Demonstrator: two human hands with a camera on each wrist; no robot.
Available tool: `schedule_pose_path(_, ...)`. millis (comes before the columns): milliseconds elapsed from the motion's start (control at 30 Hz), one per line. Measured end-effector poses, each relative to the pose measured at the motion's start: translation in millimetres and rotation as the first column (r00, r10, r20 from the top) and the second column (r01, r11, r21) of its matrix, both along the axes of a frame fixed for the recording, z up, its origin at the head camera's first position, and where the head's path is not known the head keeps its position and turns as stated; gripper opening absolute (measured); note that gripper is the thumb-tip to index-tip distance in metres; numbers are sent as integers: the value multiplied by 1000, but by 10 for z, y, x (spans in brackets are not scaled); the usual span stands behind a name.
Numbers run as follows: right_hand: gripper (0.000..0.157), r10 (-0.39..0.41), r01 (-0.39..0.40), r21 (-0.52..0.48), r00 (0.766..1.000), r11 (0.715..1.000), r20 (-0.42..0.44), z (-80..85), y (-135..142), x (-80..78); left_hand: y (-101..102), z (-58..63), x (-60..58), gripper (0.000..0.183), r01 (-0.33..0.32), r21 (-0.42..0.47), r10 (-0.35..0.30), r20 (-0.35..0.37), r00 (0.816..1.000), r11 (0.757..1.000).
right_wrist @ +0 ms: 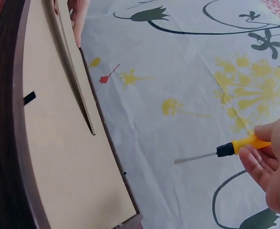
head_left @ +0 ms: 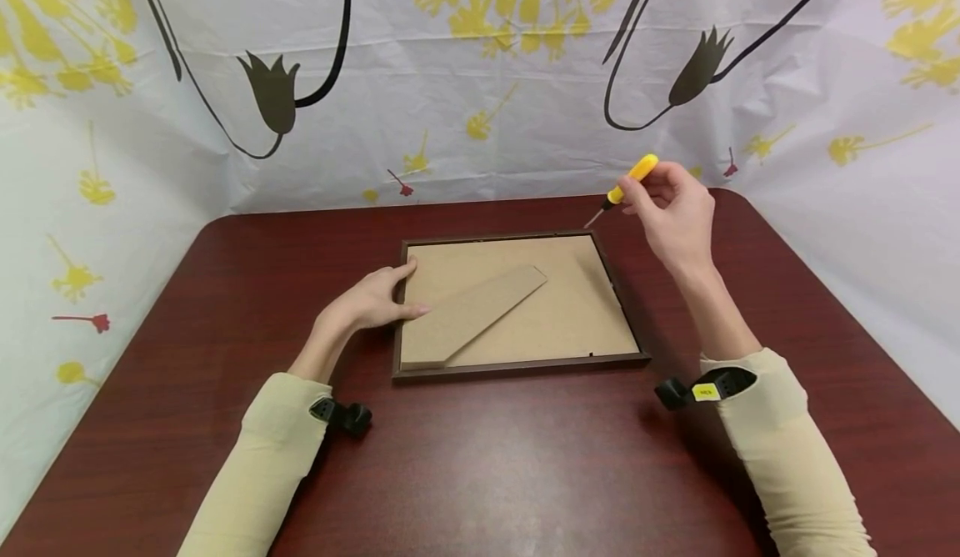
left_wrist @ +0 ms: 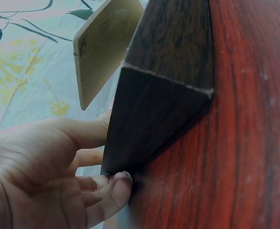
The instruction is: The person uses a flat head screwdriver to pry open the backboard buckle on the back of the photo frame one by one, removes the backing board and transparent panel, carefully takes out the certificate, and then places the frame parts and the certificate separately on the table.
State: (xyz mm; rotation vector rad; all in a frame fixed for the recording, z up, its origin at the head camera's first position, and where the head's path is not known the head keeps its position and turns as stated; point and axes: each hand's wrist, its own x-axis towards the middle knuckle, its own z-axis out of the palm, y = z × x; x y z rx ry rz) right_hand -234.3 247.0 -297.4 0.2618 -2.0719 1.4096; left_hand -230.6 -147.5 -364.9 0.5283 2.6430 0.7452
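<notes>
Tabletop [head_left: 510, 465]: frame [head_left: 521, 368] lies back side up, toward the far edge
Left hand [head_left: 371, 298]: curled on frame's left side, I'd hold it snug
Right hand [head_left: 675, 215]: pinching screwdriver [head_left: 617, 196], tip clear of frame
Black tab [right_wrist: 30, 98]: imo go in flat and gentle

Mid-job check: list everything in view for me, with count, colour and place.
Picture frame: 1, dark brown, back side up on the table
Backing board: 1, tan, inside the frame
Stand leg: 1, tan, slanting across the backing board
Tabs: several, dark, along the frame's inner edge; exact count unclear
Screwdriver: 1, yellow and black with a metal shaft, in the right hand
Table: 1, reddish brown, under the frame
Patterned sheet: white with yellow, red and grey-green flowers, behind the table
Wrist cameras: 2, black, one per wrist
Sleeves: 2, cream, on the forearms
Hands: 2, left gripping the frame's left side, right holding the screwdriver
</notes>
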Motion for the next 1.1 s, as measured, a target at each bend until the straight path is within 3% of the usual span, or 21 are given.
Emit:
schedule_pose_path(267,24,-33,32,37,999,999,14,-32,103,28,-5,11,8,87,-9,-2,9,6,1000,1000)
schedule_pose_path(533,29,-77,66,167,996,984,55,-56,213,123,6,13,2,87,-12,0,12,8,1000,1000)
schedule_pose_path(833,33,-77,54,254,994,966,79,-146,365,161,11,16,11,87,-12,-1,12,12,1000,1000)
schedule_pose_path(1100,37,-90,33,338,984,941,155,-211,530,211,17,5,5,86,-11,-5,11,5,1000,1000)
